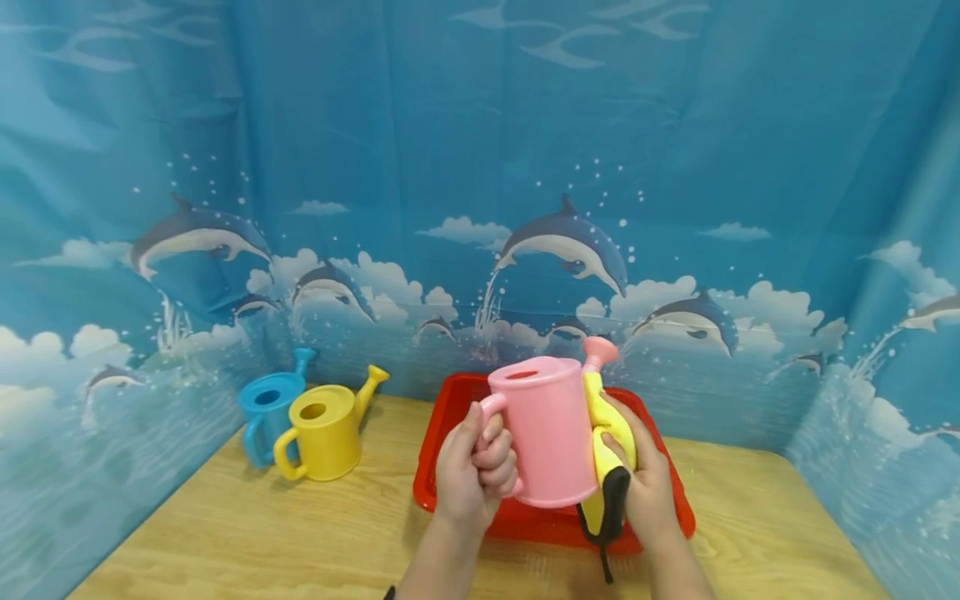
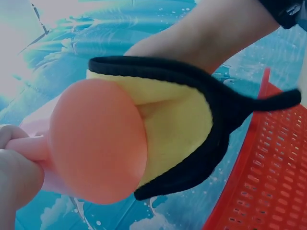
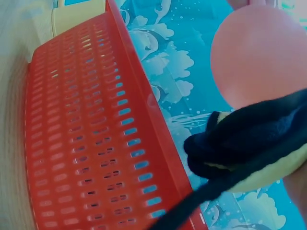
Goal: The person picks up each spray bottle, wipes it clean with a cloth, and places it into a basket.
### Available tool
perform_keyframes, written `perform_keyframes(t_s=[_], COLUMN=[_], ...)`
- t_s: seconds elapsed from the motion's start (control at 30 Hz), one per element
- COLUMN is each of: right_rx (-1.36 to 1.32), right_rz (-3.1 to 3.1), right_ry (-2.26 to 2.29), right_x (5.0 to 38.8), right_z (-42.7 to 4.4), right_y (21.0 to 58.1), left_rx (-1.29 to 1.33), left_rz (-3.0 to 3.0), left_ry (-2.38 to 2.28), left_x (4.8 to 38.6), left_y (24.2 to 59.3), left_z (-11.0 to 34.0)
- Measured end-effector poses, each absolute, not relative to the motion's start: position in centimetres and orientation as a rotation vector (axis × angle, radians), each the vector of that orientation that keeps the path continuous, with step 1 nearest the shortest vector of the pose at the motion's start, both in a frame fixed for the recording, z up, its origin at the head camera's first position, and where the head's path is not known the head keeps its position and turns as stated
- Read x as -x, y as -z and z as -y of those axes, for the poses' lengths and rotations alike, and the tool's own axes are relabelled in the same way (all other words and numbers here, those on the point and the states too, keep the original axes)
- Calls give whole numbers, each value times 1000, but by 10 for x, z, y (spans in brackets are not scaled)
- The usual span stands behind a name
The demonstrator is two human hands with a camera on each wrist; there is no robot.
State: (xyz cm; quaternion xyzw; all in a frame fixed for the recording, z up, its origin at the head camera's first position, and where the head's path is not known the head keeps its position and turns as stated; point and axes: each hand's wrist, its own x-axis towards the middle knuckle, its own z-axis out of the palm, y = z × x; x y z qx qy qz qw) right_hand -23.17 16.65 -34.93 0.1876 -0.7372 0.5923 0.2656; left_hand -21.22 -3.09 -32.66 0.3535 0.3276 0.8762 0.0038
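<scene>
A pink watering can (image 1: 547, 442) is held in the air over the red basket, its spout toward the right. My left hand (image 1: 472, 467) grips its handle, fingers curled round it. In the left wrist view the can's round base (image 2: 98, 143) faces the camera. My right hand (image 1: 648, 483) holds a yellow cloth (image 1: 617, 433) with black edging and a black tail against the can's right side, below the spout. The cloth's yellow inner face (image 2: 180, 122) shows in the left wrist view. Part of the right hand's fingers is hidden by the cloth.
A red perforated plastic basket (image 1: 426, 471) sits on the wooden table (image 1: 247, 542) beneath the hands. To the left stand a yellow watering can (image 1: 333, 446) and, behind it, a blue one (image 1: 258, 417). A dolphin-print curtain (image 1: 450, 167) surrounds the table.
</scene>
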Motion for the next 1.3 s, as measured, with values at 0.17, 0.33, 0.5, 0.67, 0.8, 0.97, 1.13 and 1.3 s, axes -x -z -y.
perform_keyframes(t_s=[0.17,0.33,0.5,0.67,0.8,0.97,1.13,1.3], right_rx=[-654,-729,-740,-596,-509,-394,-255,-346], right_rz=[1996,1989,2036,2147,2154,2083,2095,2055], right_ry=[-1396,-1307,-1184,-1052,-1112,-1048,-993,-1181], right_x=[232,232,234,235,237,241,242,241], right_z=[-164,-163,-163,-166,-172,-177,-176,-173], right_y=[353,352,352,349,347,348,345,345], left_rx=[-1054,-1077,-1126,-1157,-1150,-1160,-1133,-1104], left_rz=[-1052,-1057,-1035,-1061,-1067,-1074,-1075,-1068], left_ry=[-2837,-2846,-2756,-2656,-2587,-2519,-2512,-2558], left_x=[215,217,220,221,218,214,212,212], left_y=[328,328,327,327,326,329,329,327], left_z=[34,40,47,44,36,22,18,23])
